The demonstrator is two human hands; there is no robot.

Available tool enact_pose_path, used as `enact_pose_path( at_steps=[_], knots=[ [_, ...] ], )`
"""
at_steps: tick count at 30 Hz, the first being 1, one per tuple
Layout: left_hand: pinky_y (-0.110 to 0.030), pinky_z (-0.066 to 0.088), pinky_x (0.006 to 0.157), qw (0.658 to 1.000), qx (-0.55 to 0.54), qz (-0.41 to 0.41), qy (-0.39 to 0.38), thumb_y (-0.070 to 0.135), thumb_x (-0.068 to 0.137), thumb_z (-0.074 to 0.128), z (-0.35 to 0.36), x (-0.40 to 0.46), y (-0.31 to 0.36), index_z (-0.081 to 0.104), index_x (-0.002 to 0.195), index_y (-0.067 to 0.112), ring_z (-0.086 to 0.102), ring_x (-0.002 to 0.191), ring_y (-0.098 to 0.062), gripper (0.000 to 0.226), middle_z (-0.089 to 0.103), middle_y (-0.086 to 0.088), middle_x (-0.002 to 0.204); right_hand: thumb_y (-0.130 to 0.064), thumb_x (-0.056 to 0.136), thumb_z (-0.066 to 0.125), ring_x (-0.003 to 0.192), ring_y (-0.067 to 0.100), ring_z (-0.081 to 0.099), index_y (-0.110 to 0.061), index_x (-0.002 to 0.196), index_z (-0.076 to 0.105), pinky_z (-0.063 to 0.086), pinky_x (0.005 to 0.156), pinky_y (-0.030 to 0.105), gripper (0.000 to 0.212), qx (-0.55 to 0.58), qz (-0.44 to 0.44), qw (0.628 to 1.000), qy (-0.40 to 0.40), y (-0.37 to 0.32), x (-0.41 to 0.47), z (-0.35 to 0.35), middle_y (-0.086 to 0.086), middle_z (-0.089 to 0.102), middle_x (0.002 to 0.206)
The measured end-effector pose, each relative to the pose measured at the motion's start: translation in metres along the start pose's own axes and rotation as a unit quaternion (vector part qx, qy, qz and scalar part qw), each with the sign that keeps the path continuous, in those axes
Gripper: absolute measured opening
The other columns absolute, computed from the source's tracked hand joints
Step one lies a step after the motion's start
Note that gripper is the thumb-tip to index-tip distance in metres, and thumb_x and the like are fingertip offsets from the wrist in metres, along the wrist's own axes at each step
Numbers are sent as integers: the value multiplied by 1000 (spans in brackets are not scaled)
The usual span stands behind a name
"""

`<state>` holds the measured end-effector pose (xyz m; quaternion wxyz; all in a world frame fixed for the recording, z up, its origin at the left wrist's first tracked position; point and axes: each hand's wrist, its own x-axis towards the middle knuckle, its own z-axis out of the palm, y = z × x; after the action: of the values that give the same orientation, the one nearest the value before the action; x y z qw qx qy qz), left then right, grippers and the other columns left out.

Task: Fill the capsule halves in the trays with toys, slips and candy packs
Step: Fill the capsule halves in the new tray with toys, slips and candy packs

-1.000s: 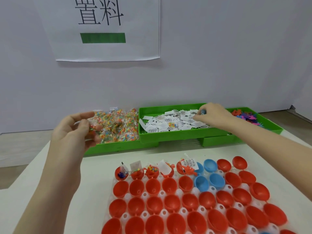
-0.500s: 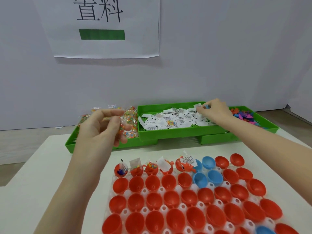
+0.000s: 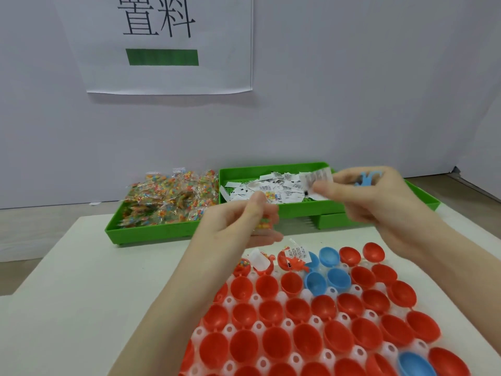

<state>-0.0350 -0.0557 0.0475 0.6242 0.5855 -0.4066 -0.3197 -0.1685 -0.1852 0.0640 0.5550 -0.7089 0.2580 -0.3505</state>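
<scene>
Capsule halves [image 3: 298,308], mostly red with a few blue, sit open side up in a white holder [image 3: 282,297] at the near right of the tabletop [image 3: 81,267], so each cup can take its load from above; only those along the holder's far edge already hold a toy, a slip and candy. Three green trays line the far edge within reach: candy packs [image 3: 168,198] at the left, paper slips [image 3: 271,185] in the middle, and the third tray [image 3: 425,199] mostly hidden behind the right hand. The left hand [image 3: 244,223] hovers above the holder's far edge, fingers curled around a candy pack [image 3: 264,223], thumb up. The right hand [image 3: 379,196] is raised over the slip tray, pinching a paper slip [image 3: 317,177] between thumb and forefinger with a blue toy [image 3: 366,177] tucked under the other fingers. Both hands appear loaded so one capsule can be filled in a single visit, probably the next empty one along the far row.
</scene>
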Motion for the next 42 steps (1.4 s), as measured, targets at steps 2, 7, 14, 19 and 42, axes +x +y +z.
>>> enact_pose_path(
  at_steps=[2, 7, 14, 19, 42],
  knots=[
    [-16, 54, 68, 999, 0, -4, -49, 45, 75, 48, 9, -5, 4, 71, 85, 10, 71, 74, -13, 42, 73, -3, 86, -34, 49, 76, 32, 1, 35, -16, 61, 71, 27, 36, 7, 22, -34, -34, 997, -57, -9, -23, 8, -12, 46, 38],
    [-15, 54, 65, 994, 21, 42, -100, 26, 82, 58, 25, -15, 9, 74, 80, 10, 70, 71, -12, 23, 73, -5, 77, -47, 58, 69, 40, 6, 37, -27, 60, 71, 25, 40, 11, 20, -148, -126, 980, -46, -9, -47, 9, 5, 48, 42],
    [-11, 50, 54, 998, -13, 47, -41, 11, 79, 60, 29, -16, 12, 73, 78, 7, 68, 57, -11, 13, 73, -7, 77, -55, 68, 59, 40, -2, 41, -46, 107, 58, 35, 44, 7, 40, -158, -86, 978, -107, -11, -59, -6, -13, 50, 54],
    [-16, 53, 54, 998, -32, 30, -43, 13, 72, 63, 32, -19, 13, 67, 84, 17, 69, 56, -19, 13, 72, -11, 72, -50, 63, 73, 23, 1, 29, -19, 119, 52, 30, 27, 10, 68, -27, 25, 979, -203, -18, -48, -18, 5, 42, 35],
    [-14, 53, 62, 989, 1, 97, -111, -6, 88, 47, 31, -19, 12, 60, 94, 14, 70, 64, -16, 24, 69, -17, 74, -31, 64, 59, 43, 11, 53, -37, 87, 72, 45, 46, 15, 27, -96, -141, 983, -74, -3, -54, -8, 1, 68, 59]
  ],
)
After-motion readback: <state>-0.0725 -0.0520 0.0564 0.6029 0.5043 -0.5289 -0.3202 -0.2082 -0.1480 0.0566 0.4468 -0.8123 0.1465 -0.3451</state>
